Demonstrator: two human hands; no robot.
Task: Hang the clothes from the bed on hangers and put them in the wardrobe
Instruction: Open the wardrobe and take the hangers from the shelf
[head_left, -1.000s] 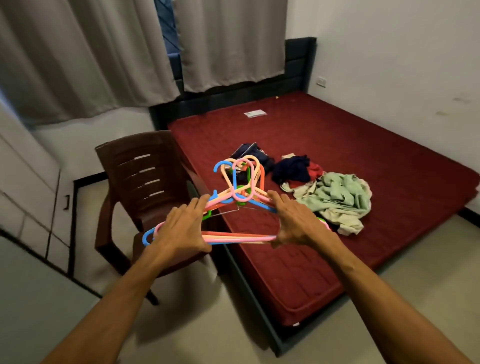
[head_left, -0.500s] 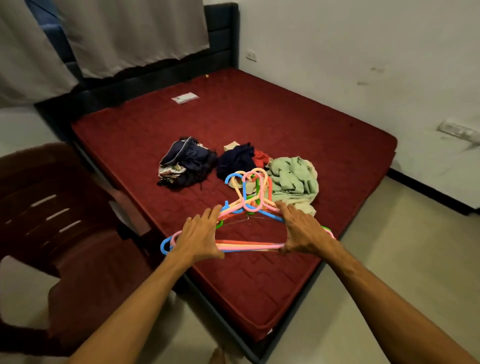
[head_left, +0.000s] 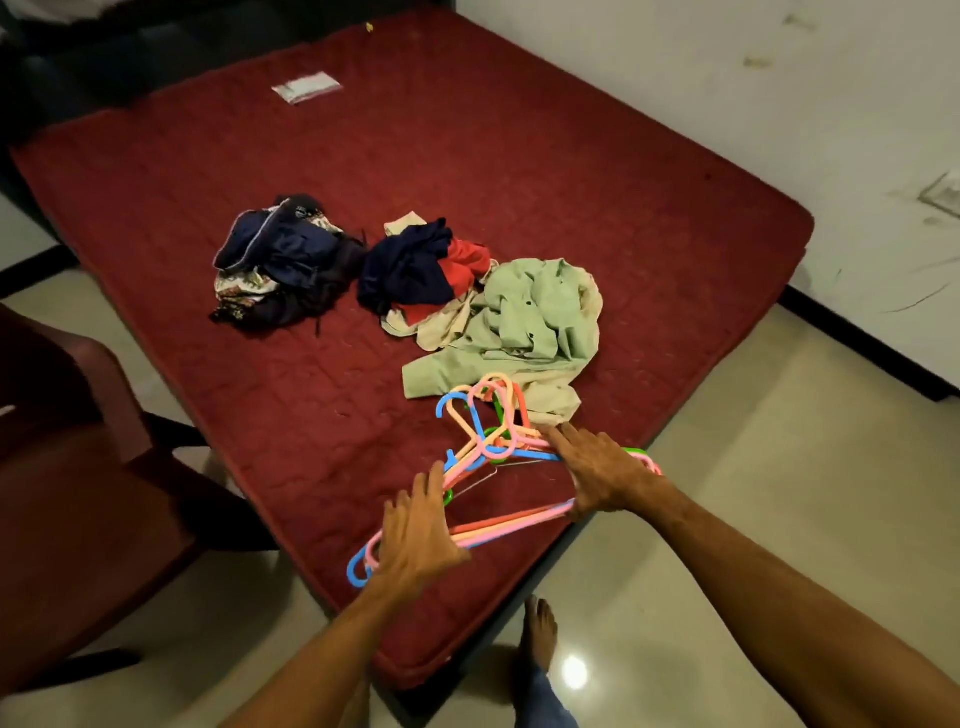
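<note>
A bare foot (head_left: 540, 629) stands on the tiled floor (head_left: 727, 519) at the near corner of the bed (head_left: 322, 426), so the person is right up against the mattress edge. Just beyond it, both hands carry one bundle of coloured plastic hangers (head_left: 511, 522). The left hand (head_left: 415, 535) holds the left end of the stacked bars. The right hand (head_left: 605, 475) holds the right shoulder, with its fingers laid along the arms toward the hooks. Gripping both ends likely keeps the loose stack from fanning out or slipping apart.

The bundle is low over the near corner of the mattress. Whether it already touches the cover I cannot tell. It looks like it is being brought to where the clothes are, so that each garment can be hung without a walk.

The hooks point away from the person and reach the hem of a crumpled green shirt (head_left: 535, 317), the closest garment, just beyond the right hand. Behind it lies a navy and red garment (head_left: 410, 270), and to the left, slightly apart, a dark pile (head_left: 285, 254) with patterned cloth beneath.

A brown chair (head_left: 62, 467) stands left of the bed. The wardrobe is not in view, and no garment is on a hanger yet.
</note>
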